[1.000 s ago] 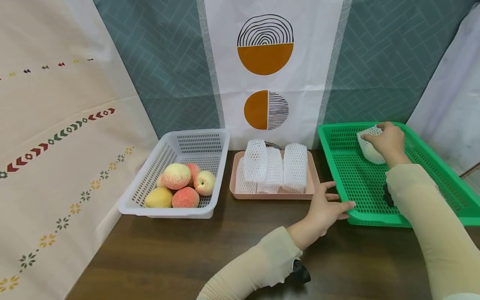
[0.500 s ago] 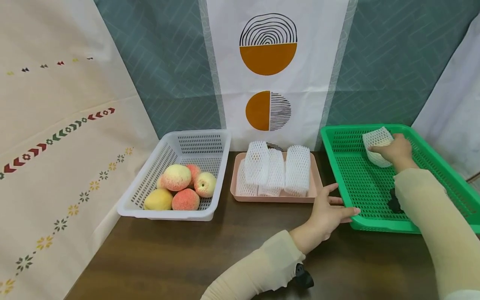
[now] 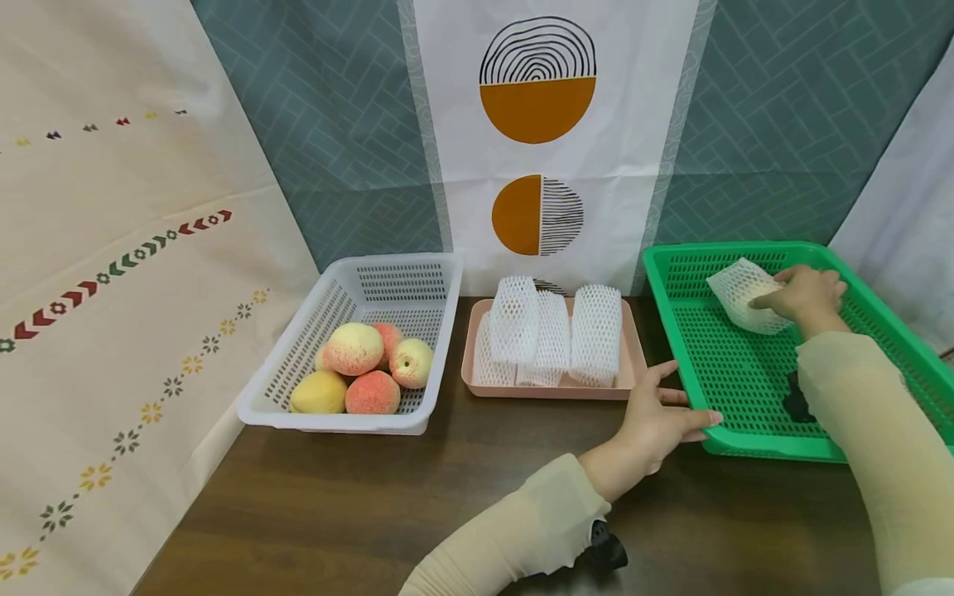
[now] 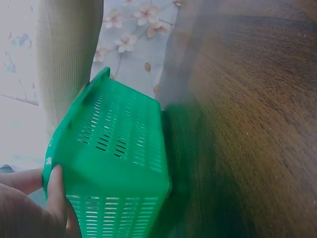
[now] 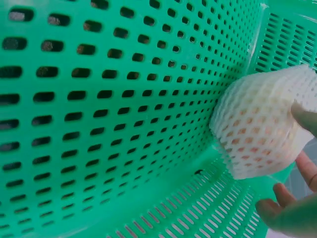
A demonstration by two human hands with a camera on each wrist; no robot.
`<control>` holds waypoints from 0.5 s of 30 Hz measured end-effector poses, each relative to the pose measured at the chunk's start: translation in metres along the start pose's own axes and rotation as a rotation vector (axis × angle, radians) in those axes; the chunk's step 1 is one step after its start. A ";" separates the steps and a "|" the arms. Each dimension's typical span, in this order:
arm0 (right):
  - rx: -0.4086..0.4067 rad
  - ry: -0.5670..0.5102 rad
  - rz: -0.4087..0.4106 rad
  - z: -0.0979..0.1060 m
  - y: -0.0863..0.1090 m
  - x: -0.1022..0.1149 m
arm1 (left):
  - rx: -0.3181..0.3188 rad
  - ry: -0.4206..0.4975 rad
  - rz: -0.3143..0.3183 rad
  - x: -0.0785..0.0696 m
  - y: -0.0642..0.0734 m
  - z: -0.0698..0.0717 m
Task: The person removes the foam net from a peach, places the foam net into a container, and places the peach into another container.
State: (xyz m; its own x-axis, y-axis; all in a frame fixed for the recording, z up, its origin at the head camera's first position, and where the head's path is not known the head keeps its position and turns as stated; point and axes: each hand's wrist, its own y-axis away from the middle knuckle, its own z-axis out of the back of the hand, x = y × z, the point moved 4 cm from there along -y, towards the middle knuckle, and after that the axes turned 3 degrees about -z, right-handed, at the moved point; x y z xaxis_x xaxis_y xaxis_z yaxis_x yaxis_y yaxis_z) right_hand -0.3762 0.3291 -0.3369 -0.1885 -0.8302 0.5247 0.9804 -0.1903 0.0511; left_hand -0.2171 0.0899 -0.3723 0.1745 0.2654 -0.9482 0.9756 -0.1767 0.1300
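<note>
My right hand (image 3: 812,298) is inside the green basket (image 3: 745,445), at a peach in a white foam net (image 3: 745,298). In the right wrist view, the thumb lies on the foam net (image 5: 262,124) and a finger is at its lower edge, the other fingers spread beside it. Reddish fruit skin shows through the mesh. One end of the net sticks out loose. My left hand (image 3: 656,418) grips the basket's near left corner, and in the left wrist view the thumb and a finger pinch the green rim (image 4: 52,148).
A pink tray (image 3: 551,393) with several white foam nets (image 3: 596,335) stands mid-table, left of the green basket. Farther left, a white basket (image 3: 335,422) contains several peaches (image 3: 354,348). Patterned cloths (image 3: 358,132) hang behind the brown wooden table (image 3: 335,513).
The netted peach has been turned in the green basket, so its loose net end now points left. The right hand has shifted slightly right. The left hand stays on the basket corner.
</note>
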 end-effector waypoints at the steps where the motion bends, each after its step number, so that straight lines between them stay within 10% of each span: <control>1: 0.008 -0.031 -0.003 -0.001 0.000 -0.001 | 0.004 0.004 0.000 0.000 0.000 0.000; 15: 0.133 0.061 0.078 0.001 -0.008 -0.004 | 0.034 0.019 0.001 -0.004 -0.001 -0.001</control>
State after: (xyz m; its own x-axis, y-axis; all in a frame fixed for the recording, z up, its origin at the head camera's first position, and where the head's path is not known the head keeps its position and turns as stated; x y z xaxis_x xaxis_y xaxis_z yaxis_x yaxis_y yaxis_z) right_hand -0.3833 0.3349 -0.3386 -0.1107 -0.8707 0.4792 0.9904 -0.0564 0.1263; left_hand -0.2191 0.0898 -0.3684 0.1781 0.2834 -0.9423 0.9705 -0.2089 0.1206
